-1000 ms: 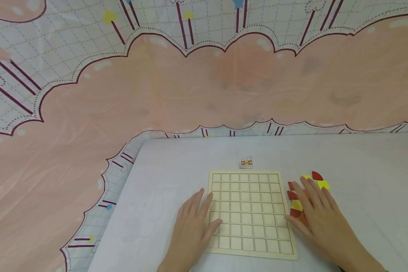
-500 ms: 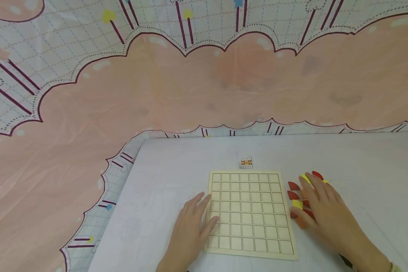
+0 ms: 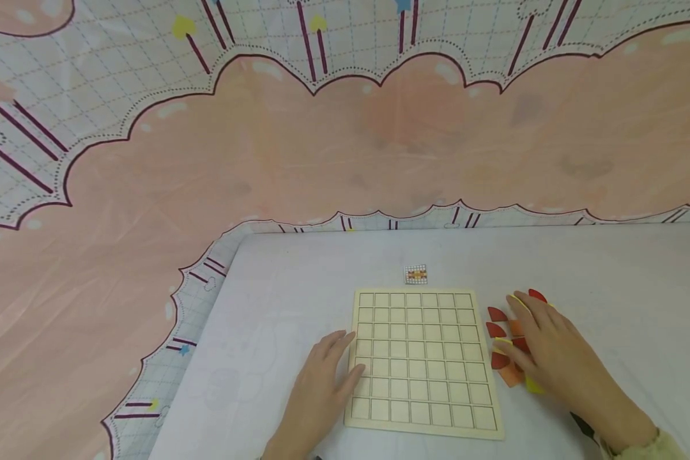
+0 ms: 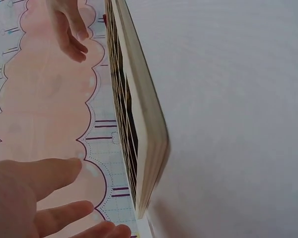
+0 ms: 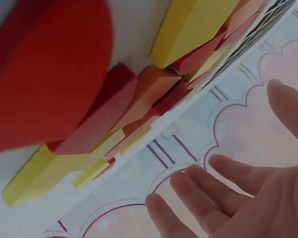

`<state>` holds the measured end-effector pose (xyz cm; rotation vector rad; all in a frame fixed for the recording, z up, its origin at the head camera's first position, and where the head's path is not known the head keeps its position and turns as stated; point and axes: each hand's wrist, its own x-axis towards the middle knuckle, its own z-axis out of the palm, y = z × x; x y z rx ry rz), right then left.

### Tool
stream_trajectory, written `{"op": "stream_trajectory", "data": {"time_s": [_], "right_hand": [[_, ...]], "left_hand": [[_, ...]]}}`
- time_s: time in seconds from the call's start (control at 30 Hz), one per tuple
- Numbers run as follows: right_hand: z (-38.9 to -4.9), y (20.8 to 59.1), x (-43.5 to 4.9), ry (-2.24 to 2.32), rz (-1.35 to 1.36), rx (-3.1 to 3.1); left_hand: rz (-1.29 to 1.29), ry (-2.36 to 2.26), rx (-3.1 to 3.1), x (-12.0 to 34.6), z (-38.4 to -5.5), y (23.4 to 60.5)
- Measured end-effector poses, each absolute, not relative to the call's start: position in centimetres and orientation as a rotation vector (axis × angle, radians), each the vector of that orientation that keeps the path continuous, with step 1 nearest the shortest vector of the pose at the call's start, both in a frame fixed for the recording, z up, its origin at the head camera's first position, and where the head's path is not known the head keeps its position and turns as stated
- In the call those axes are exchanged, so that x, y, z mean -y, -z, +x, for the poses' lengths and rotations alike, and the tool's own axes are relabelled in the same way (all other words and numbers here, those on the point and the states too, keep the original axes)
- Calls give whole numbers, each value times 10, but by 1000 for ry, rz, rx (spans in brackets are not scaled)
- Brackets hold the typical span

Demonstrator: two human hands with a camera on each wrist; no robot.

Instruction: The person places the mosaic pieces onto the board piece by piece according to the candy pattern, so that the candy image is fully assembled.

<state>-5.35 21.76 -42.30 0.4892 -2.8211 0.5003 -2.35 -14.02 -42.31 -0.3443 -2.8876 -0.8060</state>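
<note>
A pale wooden grid board lies flat on the white table, its squares bare. My left hand is at the board's left edge with fingers loosely bent; in the left wrist view the thumb and fingers of this left hand hold nothing. To the right of the board, my right hand hovers over several red, orange and yellow flat pieces, hiding some. Among them are a red quarter-round piece and an orange square. In the right wrist view, the right hand has relaxed fingers with nothing between them.
A small pattern card with a coloured design on a grid lies just beyond the board. The white table ends at the back against a pink and white patterned cloth. A dark object shows beneath the right wrist.
My right hand has drawn back slightly, uncovering more of the red, orange and yellow pieces. My left hand has slid a little left, so its fingers overlap less of the board.
</note>
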Motion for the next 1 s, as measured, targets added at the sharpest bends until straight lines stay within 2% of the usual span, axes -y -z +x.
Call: {"op": "stream_trajectory", "data": {"time_s": [1.0], "right_hand": [[-89, 415, -218, -503, 564, 3029]], "left_hand": [[-201, 1230, 2963, 144, -30, 427]]}}
